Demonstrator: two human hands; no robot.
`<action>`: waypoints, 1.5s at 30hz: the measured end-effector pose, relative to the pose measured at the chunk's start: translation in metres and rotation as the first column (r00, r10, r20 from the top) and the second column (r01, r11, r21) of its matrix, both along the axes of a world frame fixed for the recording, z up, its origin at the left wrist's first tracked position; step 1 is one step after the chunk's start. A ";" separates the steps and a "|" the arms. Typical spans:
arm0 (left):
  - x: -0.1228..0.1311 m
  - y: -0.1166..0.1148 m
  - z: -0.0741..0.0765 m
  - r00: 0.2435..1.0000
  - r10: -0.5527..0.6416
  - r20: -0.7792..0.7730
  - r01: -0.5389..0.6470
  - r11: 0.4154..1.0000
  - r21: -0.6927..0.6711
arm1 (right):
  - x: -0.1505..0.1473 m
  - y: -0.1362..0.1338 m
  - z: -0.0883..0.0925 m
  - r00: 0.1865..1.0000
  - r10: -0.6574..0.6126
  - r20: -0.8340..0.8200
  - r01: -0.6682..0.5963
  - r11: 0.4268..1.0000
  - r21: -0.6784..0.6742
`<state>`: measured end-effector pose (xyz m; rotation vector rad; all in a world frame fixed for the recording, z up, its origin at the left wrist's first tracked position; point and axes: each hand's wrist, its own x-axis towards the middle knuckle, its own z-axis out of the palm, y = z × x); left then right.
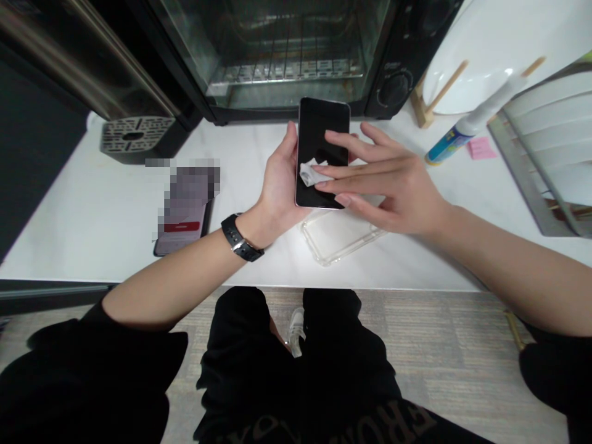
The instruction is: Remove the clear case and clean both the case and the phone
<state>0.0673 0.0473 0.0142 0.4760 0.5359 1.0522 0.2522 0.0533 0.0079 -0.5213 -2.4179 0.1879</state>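
Observation:
My left hand (280, 185) holds a black smartphone (322, 123) from its left side, screen up, with the thumb along its edge. My right hand (388, 179) lies over the phone, its fingers pressing a small crumpled white tissue (311, 173) against the lower part of the screen. Below the phone, a clear phone case (333, 240) rests on the white counter, partly covered by my hands. A second phone (187, 213) with a lit screen lies on the counter to the left of my left wrist.
A toaster oven (287, 74) stands behind my hands. At the left is a machine with a drip tray (136, 134). To the right are a blue-and-white tube (462, 132), a pink sticky note (481, 148) and a rack of white plates (562, 123). The counter (92, 234) ends close to my body.

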 end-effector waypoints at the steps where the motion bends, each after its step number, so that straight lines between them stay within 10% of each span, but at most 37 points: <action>1: 0.000 0.002 0.000 1.000 0.021 -0.003 -0.021 1.000 0.013 | 0.000 0.000 -0.001 0.999 -0.036 -0.028 0.036 0.999 0.009; 11: -0.001 0.002 0.001 0.998 -0.014 -0.063 0.010 0.998 -0.063 | 0.002 0.007 -0.002 0.921 -0.387 0.034 0.387 0.922 0.008; 29: 0.004 -0.006 -0.001 0.999 0.005 -0.040 -0.008 0.997 -0.082 | 0.000 0.001 0.003 0.992 0.038 0.119 -0.033 0.999 -0.040; 37: 0.001 0.001 -0.002 0.998 0.040 -0.043 -0.041 0.999 -0.029 | 0.000 0.000 0.000 0.977 -0.161 -0.142 0.172 0.983 0.065; 45: 0.003 0.001 -0.002 0.996 -0.081 -0.025 0.080 0.996 -0.033 | 0.002 0.009 -0.004 0.936 -0.351 -0.005 0.351 0.936 0.012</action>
